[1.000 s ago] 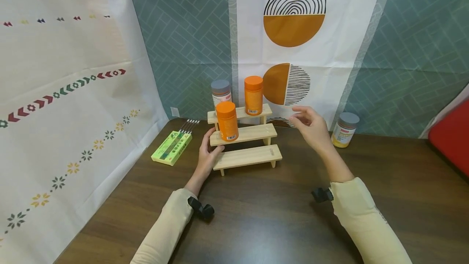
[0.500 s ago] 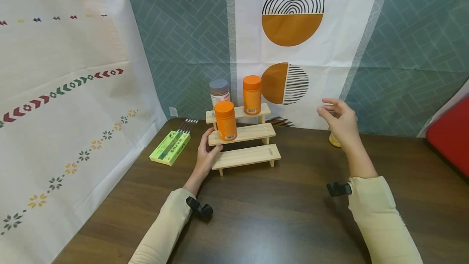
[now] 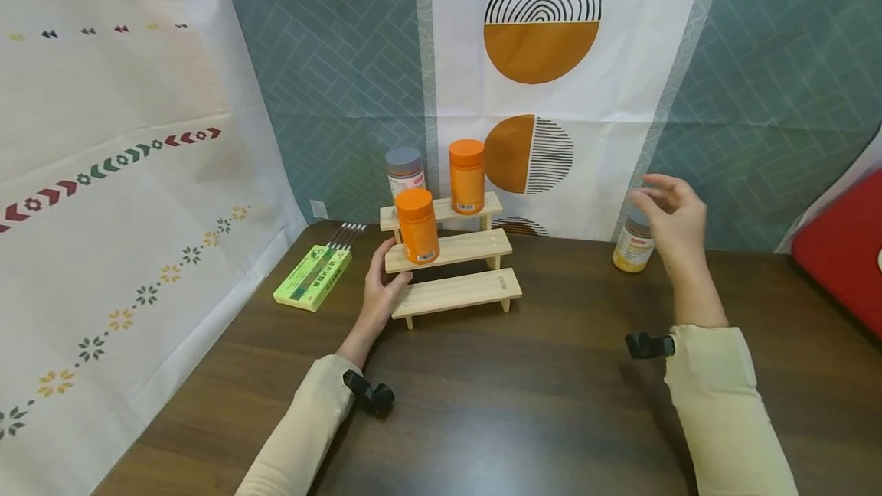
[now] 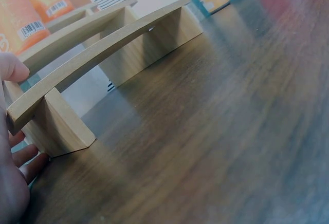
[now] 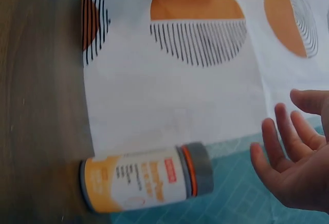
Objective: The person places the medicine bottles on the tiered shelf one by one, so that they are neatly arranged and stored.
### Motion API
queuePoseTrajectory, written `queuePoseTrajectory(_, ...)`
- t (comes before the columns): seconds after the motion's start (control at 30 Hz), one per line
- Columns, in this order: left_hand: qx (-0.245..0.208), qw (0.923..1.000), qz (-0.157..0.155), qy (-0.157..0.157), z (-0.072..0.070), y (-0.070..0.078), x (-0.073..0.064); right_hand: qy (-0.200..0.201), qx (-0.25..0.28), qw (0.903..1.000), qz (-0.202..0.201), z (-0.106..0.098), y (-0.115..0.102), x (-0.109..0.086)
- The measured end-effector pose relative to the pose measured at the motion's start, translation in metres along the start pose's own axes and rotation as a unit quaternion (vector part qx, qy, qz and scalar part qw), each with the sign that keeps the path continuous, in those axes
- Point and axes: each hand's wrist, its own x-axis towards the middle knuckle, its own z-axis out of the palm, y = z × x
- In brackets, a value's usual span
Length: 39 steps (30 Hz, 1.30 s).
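My left hand holds the left end of a three-step wooden display stand. In the left wrist view its thumb lies by a step's edge, while the other fingers are around the stand's end, near the table. An orange bottle stands on the middle step. On the top step is another orange bottle, with a grey-lidded bottle to its left, partly hidden. My right hand hangs in the air, fingers loosely bent and holding nothing. Close by, a grey-lidded bottle with a yellow-white label stands upright on the table.
A green-yellow box lies left of the stand, with several cotton-tipped sticks at its far end. A red object is at the right edge. Patterned cloth hangs behind the dark wooden table.
My right hand has moved right, away from the stand, to the grey-lidded bottle on the table. My left hand keeps its hold on the stand. The head view has shifted slightly.
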Motion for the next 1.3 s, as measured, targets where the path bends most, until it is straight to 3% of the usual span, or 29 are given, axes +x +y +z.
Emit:
queuePoseTrajectory(0.2,-0.005,0.9998,0.015,0.007,-0.004,-0.026,0.008,0.051,0.051,0.9972,0.022,-0.009,0.011,0.006)
queuePoseTrajectory(0.33,-0.003,0.9998,0.019,0.008,-0.006,-0.03,0.006,0.052,0.014,0.9977,0.042,-0.015,0.019,0.008)
queuePoseTrajectory(0.5,-0.01,0.9999,0.013,0.006,-0.005,-0.022,0.001,-0.008,-0.059,0.9958,0.069,-0.023,0.026,0.009)
queuePoseTrajectory(0.67,-0.015,0.9998,0.008,-0.003,-0.003,-0.009,-0.001,-0.07,-0.073,0.9918,0.078,-0.03,0.035,0.01)
queuePoseTrajectory(0.87,-0.012,0.9999,0.009,0.004,-0.003,-0.025,0.005,-0.139,-0.077,0.9823,0.099,-0.037,0.045,0.015)
queuePoseTrajectory(1.07,-0.009,0.9998,0.018,0.007,-0.002,-0.03,0.006,-0.174,-0.075,0.9771,0.096,-0.036,0.052,0.017)
queuePoseTrajectory(1.3,-0.017,0.9998,0.005,0.002,-0.002,-0.023,0.006,-0.189,-0.082,0.9738,0.097,-0.035,0.057,0.019)
